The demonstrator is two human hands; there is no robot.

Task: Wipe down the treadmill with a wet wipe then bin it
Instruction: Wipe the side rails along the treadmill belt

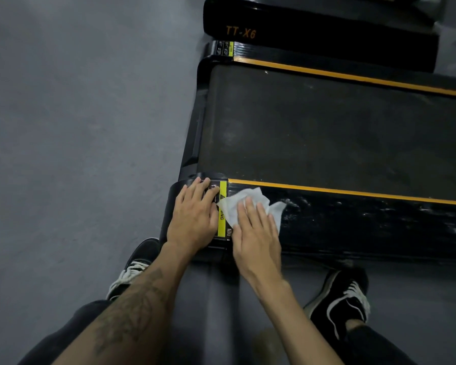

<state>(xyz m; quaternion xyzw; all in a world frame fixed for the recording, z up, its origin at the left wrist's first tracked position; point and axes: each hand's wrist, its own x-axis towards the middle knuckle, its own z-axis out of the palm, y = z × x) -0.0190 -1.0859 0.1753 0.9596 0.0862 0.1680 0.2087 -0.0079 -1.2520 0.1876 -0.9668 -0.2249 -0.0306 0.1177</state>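
A black treadmill [327, 133] with orange edge stripes lies low on the floor, its rear end toward me. On its near side rail a white wet wipe [232, 206] is spread flat beside a yellow warning label [222, 192]. My right hand [256, 233] presses on the wipe with straight fingers. Flat on the rail's rounded end cap, my left hand [195, 217] rests with its fingers extended, just left of the label. The rail to the right of the wipe looks streaked and shiny.
Grey floor [77, 127] stretches to the left. A second black machine marked TT-X6 [313, 32] stands behind the treadmill. My two black shoes with white laces [345, 299] stand on the floor close to the near rail.
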